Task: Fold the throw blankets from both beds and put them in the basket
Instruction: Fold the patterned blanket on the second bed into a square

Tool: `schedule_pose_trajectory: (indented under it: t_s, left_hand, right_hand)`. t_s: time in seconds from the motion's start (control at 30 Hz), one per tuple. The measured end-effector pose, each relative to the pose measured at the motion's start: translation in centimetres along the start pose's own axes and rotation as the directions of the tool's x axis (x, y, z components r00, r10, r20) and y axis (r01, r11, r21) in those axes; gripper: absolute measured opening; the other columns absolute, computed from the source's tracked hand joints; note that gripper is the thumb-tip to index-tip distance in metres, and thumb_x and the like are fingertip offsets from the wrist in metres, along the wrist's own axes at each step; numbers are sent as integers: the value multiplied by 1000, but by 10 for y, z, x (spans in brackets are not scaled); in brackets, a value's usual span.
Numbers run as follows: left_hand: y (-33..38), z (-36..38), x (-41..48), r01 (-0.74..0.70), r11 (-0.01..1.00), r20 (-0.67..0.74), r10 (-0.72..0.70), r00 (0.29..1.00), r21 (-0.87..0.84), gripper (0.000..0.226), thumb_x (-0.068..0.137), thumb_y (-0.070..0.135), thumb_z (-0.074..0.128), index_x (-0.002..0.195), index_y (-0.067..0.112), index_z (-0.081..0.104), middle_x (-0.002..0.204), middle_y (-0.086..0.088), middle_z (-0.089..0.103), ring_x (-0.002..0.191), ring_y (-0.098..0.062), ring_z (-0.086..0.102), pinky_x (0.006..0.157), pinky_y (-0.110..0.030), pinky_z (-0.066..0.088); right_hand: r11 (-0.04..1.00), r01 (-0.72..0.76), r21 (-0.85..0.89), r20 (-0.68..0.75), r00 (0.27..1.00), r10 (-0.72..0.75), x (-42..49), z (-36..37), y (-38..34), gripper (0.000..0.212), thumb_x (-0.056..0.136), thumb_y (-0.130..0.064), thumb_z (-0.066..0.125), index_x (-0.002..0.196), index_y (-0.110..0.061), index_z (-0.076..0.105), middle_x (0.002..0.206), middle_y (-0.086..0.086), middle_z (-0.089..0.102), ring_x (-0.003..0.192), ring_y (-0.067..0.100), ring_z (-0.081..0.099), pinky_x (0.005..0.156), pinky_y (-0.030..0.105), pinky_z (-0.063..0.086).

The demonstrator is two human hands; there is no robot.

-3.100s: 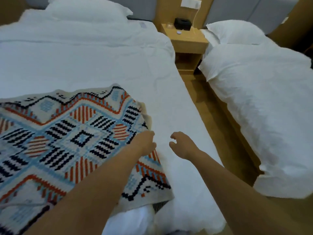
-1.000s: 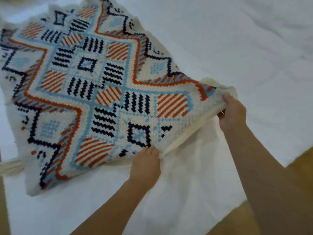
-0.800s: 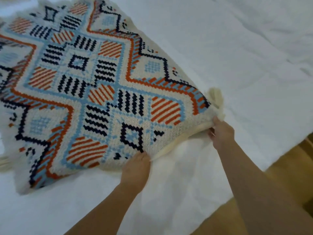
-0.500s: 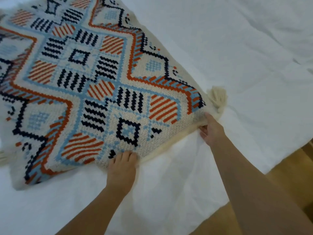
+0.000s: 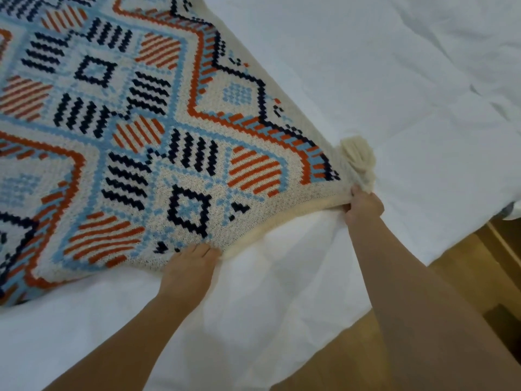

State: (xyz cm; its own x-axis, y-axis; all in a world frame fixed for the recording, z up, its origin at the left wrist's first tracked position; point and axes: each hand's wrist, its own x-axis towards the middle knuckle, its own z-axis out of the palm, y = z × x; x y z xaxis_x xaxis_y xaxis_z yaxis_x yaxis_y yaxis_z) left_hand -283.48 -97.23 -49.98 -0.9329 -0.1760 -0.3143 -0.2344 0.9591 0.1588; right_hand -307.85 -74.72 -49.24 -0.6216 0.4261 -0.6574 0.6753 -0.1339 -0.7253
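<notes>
On the white bed (image 5: 394, 80) the patterned throw blanket (image 5: 146, 131) lies spread, not yet fully folded. Our left hand (image 5: 189, 268) and right hand (image 5: 363, 206) clamp its near edge. No basket is visible; folding and stowing remain.

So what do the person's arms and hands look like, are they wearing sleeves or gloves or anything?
Both arms are bare all the way down to where the picture ends: no sleeves show. The left hand and the right hand wear no gloves. No watch, bracelet or ring can be seen on the parts in view. The forearms are long and slim, and the fingers are mostly tucked out of sight.
</notes>
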Motion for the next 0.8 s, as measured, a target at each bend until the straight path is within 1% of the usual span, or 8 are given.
schedule_pose_trajectory:
  t_s: [0.13,0.27,0.33,0.4,0.5,0.63,0.7,0.8]
  left_hand:
    - [-3,0,2,16,997,-16,-18,1000,-81,35,100,21,36,133,24,48,130,6,54,118,-15,49,92,-28,42]
    - [-8,-1,-3,32,992,-46,-38,998,-121,33,99,24,40,128,20,54,126,4,57,116,-18,51,94,-32,41]
    - [-10,-9,-11,28,993,-88,-38,995,-113,26,91,19,56,116,16,63,113,-1,64,104,-22,59,86,-35,45]
    - [-18,-13,-20,17,997,-173,-30,984,-78,27,70,10,77,96,12,70,93,-4,69,84,-24,66,73,-35,49]
    - [-41,-20,-36,34,999,-235,-42,971,-38,39,55,4,82,93,9,71,89,-8,69,81,-27,66,79,-39,46]
    - [-74,-28,-58,88,996,-201,-91,975,-22,52,55,10,80,106,7,67,103,-13,66,96,-33,63,87,-53,46]
    - [-99,-29,-75,123,991,-193,-130,973,-47,53,58,9,79,110,5,65,108,-15,64,101,-35,61,92,-55,44]
    - [-144,-29,-104,165,980,-218,-186,958,-111,57,62,4,75,117,0,60,116,-20,60,108,-38,57,98,-53,42]
  right_hand:
    - [993,-82,85,32,996,79,-3,8,12,20,89,-10,60,107,-3,59,104,12,63,81,21,61,78,31,55]
    - [997,-50,52,17,999,49,-22,12,33,30,93,-28,53,109,-3,59,92,8,65,68,14,60,58,22,51]
    - [997,-76,33,73,995,73,-47,18,54,36,92,-37,53,106,-4,59,89,7,67,74,16,64,59,23,51]
    - [992,-127,18,181,976,122,-82,27,80,38,88,-41,58,102,-6,62,91,7,69,82,18,67,64,24,53]
    - [972,-234,-2,363,906,218,-144,47,124,34,86,-41,62,100,-10,63,95,6,70,87,19,67,63,25,56]
    - [946,-321,-51,582,760,289,-222,73,187,46,85,-42,62,118,-11,59,112,10,68,101,23,66,82,34,55]
    - [954,-270,-130,635,716,290,-258,86,210,40,85,-39,62,118,-16,60,115,5,67,104,19,63,82,31,51]
    - [970,-160,-181,729,641,241,-300,110,227,26,83,-19,65,109,-21,63,106,-9,69,100,9,59,74,22,45]
